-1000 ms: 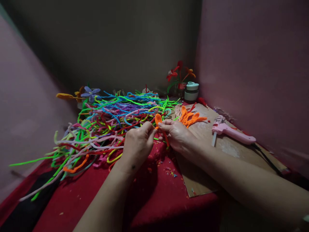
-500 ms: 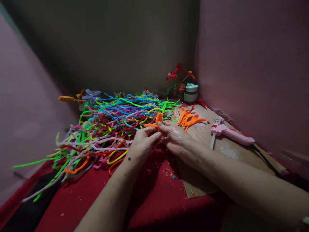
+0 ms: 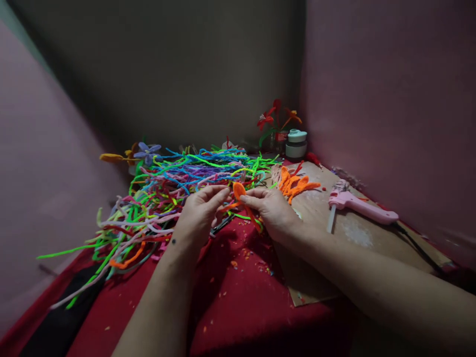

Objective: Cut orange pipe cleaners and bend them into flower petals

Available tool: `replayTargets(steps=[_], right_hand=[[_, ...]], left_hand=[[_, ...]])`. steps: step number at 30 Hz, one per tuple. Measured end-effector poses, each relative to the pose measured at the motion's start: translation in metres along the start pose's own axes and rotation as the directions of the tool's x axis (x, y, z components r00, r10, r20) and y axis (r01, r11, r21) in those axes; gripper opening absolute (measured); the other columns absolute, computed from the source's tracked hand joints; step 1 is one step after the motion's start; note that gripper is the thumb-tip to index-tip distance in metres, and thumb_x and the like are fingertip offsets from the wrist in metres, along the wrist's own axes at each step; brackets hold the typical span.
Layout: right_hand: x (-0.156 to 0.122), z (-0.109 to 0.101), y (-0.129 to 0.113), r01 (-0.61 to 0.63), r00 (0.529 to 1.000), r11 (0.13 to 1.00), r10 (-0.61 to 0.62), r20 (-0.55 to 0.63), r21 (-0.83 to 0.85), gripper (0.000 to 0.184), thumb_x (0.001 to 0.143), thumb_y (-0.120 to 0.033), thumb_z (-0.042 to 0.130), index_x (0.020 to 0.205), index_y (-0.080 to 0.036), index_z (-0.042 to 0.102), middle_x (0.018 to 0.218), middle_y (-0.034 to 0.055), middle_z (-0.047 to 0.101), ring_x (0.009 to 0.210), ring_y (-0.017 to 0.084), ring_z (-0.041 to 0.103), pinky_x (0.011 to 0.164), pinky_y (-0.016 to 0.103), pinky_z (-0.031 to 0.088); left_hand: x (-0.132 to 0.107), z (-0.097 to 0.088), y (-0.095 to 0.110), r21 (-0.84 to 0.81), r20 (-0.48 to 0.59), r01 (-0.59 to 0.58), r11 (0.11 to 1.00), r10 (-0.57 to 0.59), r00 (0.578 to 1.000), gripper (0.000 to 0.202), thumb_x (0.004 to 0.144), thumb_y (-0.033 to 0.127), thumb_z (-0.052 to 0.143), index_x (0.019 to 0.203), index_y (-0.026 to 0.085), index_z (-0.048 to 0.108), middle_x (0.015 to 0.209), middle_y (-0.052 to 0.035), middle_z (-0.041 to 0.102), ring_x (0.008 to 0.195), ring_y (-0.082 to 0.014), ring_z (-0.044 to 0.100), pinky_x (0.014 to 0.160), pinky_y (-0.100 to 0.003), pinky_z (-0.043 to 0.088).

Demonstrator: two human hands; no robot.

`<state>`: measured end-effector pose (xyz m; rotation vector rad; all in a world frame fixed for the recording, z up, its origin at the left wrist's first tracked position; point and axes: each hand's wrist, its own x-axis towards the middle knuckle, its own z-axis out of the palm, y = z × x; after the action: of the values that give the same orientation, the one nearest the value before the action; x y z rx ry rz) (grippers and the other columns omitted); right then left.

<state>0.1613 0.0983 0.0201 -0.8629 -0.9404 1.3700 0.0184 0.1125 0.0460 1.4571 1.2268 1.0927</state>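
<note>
Between my two hands is an orange pipe cleaner (image 3: 238,191) bent into a small loop. My right hand (image 3: 270,208) pinches it at the loop's base. My left hand (image 3: 199,214) has its fingertips closed on the loose orange end to the left of the loop. Both hands hover above the red cloth (image 3: 238,297), at the near edge of a big tangle of coloured pipe cleaners (image 3: 178,188). Several finished orange loops (image 3: 295,182) lie on the cardboard sheet (image 3: 353,228) to the right.
A pink glue gun (image 3: 362,207) lies on the cardboard with its cord trailing right. Pipe-cleaner flowers (image 3: 275,116) and a small white jar (image 3: 296,144) stand in the back corner. More flowers (image 3: 143,151) lie at the back left. Dark scissors (image 3: 221,225) lie under my hands. Walls close in all round.
My left hand shifted left and down, and the orange piece has turned so its loop stands between the fingertips. The view drifted slightly.
</note>
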Motion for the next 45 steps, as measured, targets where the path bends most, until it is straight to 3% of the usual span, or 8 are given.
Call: replayTargets(steps=[2, 6, 10, 16, 24, 33, 38, 45], right_hand=[[-0.003, -0.001, 0.0, -0.001, 0.999, 0.997, 0.004, 0.037, -0.072, 0.014, 0.061, -0.026, 0.067, 0.062, -0.012, 0.064, 0.055, -0.002, 0.055, 0.05, 0.007, 0.043, 0.053, 0.023, 0.034], [-0.004, -0.004, 0.001, 0.032, 0.997, 0.976, -0.017, 0.072, -0.215, 0.014, 0.064, -0.025, 0.063, 0.061, -0.011, 0.063, 0.053, -0.0034, 0.05, 0.05, 0.006, 0.036, 0.05, 0.023, 0.028], [-0.005, -0.003, 0.002, 0.129, 0.991, 0.921, -0.103, 0.091, -0.367, 0.019, 0.07, -0.027, 0.057, 0.061, -0.012, 0.063, 0.054, -0.0032, 0.048, 0.053, 0.008, 0.038, 0.053, 0.023, 0.029], [-0.005, 0.0, 0.005, 0.219, 0.967, 0.829, -0.255, 0.002, -0.515, 0.009, 0.07, -0.021, 0.054, 0.069, -0.014, 0.059, 0.063, -0.0012, 0.055, 0.059, 0.01, 0.047, 0.058, 0.024, 0.036], [-0.008, 0.001, 0.003, 0.261, 0.961, 0.827, -0.272, 0.052, -0.498, 0.012, 0.071, -0.023, 0.056, 0.065, -0.013, 0.058, 0.062, -0.0011, 0.055, 0.058, 0.009, 0.048, 0.056, 0.023, 0.037], [-0.008, 0.0, 0.004, 0.272, 0.953, 0.775, -0.298, 0.049, -0.57, 0.01, 0.068, -0.019, 0.054, 0.059, -0.015, 0.053, 0.055, -0.0028, 0.051, 0.052, 0.008, 0.044, 0.051, 0.022, 0.035], [-0.011, 0.001, 0.003, 0.238, 0.963, 0.741, -0.265, 0.052, -0.628, 0.011, 0.071, -0.02, 0.053, 0.061, -0.016, 0.05, 0.053, -0.0023, 0.053, 0.046, 0.008, 0.047, 0.047, 0.021, 0.036], [-0.012, 0.003, 0.003, 0.16, 0.986, 0.908, -0.126, 0.112, -0.387, 0.002, 0.071, -0.015, 0.049, 0.071, -0.017, 0.05, 0.046, -0.0047, 0.054, 0.038, 0.011, 0.054, 0.04, 0.021, 0.043]], left_hand=[[-0.004, 0.004, 0.002, -0.04, 0.075, 0.003, 0.999, 0.0, 0.997, 0.034, 0.065, 0.039, 0.069, 0.089, 0.016, 0.066, 0.077, -0.0023, 0.067, 0.054, -0.0083, 0.056, 0.053, -0.02, 0.042], [-0.007, 0.009, 0.003, -0.032, 0.071, -0.02, 0.999, 0.022, 0.997, 0.03, 0.061, 0.035, 0.073, 0.084, 0.014, 0.069, 0.073, -0.0022, 0.068, 0.064, -0.0123, 0.059, 0.061, -0.022, 0.045], [-0.006, 0.009, 0.001, 0.033, 0.009, -0.064, 0.997, 0.064, 0.998, 0.023, 0.063, 0.032, 0.071, 0.075, 0.013, 0.069, 0.068, -0.0008, 0.066, 0.059, -0.0098, 0.054, 0.058, -0.02, 0.042], [-0.011, 0.016, 0.004, 0.108, -0.064, -0.089, 0.99, 0.096, 0.993, 0.017, 0.065, 0.027, 0.065, 0.075, 0.013, 0.068, 0.067, -0.0004, 0.065, 0.059, -0.0103, 0.054, 0.055, -0.02, 0.041], [-0.011, 0.017, 0.002, 0.138, -0.066, -0.09, 0.986, 0.099, 0.993, 0.018, 0.067, 0.03, 0.062, 0.068, 0.012, 0.063, 0.06, 0.0017, 0.057, 0.056, -0.0083, 0.046, 0.051, -0.019, 0.035], [-0.012, 0.017, 0.001, 0.444, -0.018, -0.163, 0.881, 0.19, 0.982, 0.018, 0.071, 0.031, 0.054, 0.067, 0.014, 0.06, 0.055, 0.0031, 0.048, 0.053, -0.0091, 0.039, 0.049, -0.021, 0.029], [-0.007, 0.016, -0.003, 0.443, 0.021, -0.207, 0.872, 0.221, 0.975, 0.018, 0.07, 0.031, 0.052, 0.067, 0.015, 0.061, 0.056, 0.002, 0.052, 0.054, -0.0103, 0.043, 0.05, -0.022, 0.031], [-0.008, 0.013, -0.001, 0.403, 0.052, -0.129, 0.906, 0.118, 0.992, 0.016, 0.07, 0.031, 0.052, 0.068, 0.015, 0.058, 0.054, 0.0033, 0.049, 0.051, -0.0099, 0.042, 0.047, -0.022, 0.029]])
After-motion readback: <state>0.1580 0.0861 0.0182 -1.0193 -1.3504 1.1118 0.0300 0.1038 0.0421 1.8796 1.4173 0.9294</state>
